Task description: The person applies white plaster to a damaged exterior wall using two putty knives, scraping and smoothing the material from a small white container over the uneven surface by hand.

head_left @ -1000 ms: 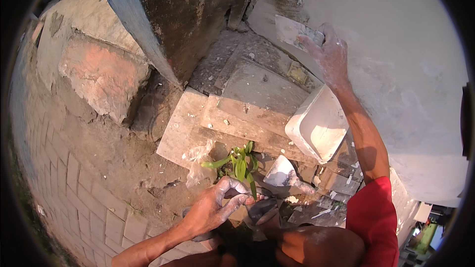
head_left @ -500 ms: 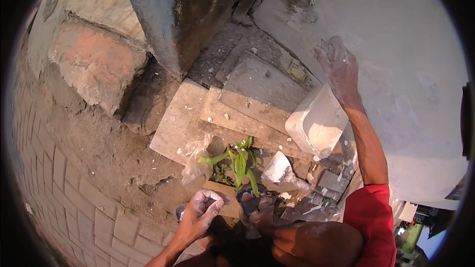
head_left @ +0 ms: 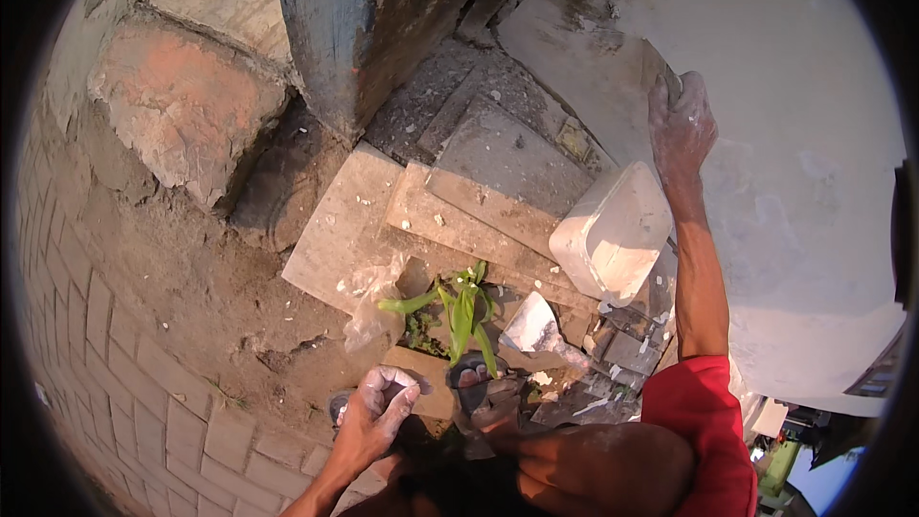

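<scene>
My right hand (head_left: 683, 129) is closed around a putty knife (head_left: 661, 64), its thin blade against the white plastered wall (head_left: 785, 172). Most of the handle is hidden in the fist. Low in the view, my left hand (head_left: 381, 406) is held near my knee, white dust on its curled fingers and the thumb tip meeting the index finger. Whatever may lie inside that curl is hidden. Between my hands, a wide scraper (head_left: 532, 324) with a white-smeared blade rests on the rubble. Under my right forearm stands a white plastic tub (head_left: 613, 239), tilted, with its open side toward me.
A green leafy plant (head_left: 463, 314) grows before my sandalled foot (head_left: 479, 385), next to a crumpled clear plastic bag (head_left: 373, 299). Stacked stone slabs (head_left: 512, 158) reach back to a blue-painted post (head_left: 330, 29). Left of it lies a large broken block (head_left: 187, 101) above brick paving (head_left: 144, 393).
My right hand has moved right along the wall, and the putty knife's blade now shows better. My left hand stays curled, a little farther left in the view.
</scene>
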Demonstrator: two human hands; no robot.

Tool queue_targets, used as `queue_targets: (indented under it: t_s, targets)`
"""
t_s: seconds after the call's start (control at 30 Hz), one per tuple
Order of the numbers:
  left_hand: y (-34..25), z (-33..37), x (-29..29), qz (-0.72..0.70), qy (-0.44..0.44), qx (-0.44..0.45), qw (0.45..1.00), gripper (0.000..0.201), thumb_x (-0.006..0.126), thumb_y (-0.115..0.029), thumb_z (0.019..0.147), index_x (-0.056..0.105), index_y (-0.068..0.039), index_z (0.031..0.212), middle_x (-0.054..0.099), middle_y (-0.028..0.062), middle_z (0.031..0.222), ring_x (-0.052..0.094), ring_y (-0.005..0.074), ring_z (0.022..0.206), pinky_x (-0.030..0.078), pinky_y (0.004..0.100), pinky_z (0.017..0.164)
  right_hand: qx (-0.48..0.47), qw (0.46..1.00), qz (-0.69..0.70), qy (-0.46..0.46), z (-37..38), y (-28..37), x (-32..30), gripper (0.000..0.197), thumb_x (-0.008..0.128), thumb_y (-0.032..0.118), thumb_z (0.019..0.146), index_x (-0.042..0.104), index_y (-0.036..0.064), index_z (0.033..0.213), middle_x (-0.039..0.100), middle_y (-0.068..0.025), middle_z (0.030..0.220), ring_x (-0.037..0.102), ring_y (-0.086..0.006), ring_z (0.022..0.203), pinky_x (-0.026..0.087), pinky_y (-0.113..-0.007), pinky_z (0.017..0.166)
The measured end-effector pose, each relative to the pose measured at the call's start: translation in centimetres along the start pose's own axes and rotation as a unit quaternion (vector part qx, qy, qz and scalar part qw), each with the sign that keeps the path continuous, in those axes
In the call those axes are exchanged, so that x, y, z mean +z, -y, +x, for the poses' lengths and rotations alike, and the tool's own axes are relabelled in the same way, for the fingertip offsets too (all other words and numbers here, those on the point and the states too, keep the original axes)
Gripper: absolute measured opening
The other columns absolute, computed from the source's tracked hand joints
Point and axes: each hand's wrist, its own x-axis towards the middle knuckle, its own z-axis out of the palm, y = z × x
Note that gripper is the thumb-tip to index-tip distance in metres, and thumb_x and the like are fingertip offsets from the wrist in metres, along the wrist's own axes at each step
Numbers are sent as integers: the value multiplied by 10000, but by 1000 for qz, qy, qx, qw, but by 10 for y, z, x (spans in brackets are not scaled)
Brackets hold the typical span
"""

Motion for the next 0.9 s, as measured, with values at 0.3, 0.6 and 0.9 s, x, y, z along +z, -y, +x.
queue_targets:
  t_s: [0.3, 0.6, 0.9]
  targets:
    - [-80, 5, 7, 93, 7, 16, 995, 157, 587, -97, 995, 537, 6, 1102, 664, 101, 1117, 604, 132, 1026, 492, 279, 869, 219, 912, 328, 113, -23, 33, 1, 381, 714, 318, 877, 536, 10, 1017, 613, -175, 723, 583, -329, 640, 477, -443, 662]
    - [-88, 25, 10, 137, -7, 177, 975, 136, 599, -69, 979, 539, 10, 1073, 659, 128, 1116, 626, 178, 1042, 492, 324, 916, 94, 987, 126, 28, 6, 22, 79, 376, 648, 334, 875, 567, 2, 1034, 657, -219, 776, 648, -420, 733, 494, -525, 714]
    - [-54, -2, -19, 219, -42, 71, 972, 138, 605, -92, 982, 544, 1, 1063, 659, 136, 1107, 624, 197, 1057, 473, 334, 955, 88, 975, 187, 81, -23, 4, 42, 346, 624, 275, 891, 575, -8, 1084, 670, -249, 887, 652, -458, 837, 510, -533, 760]
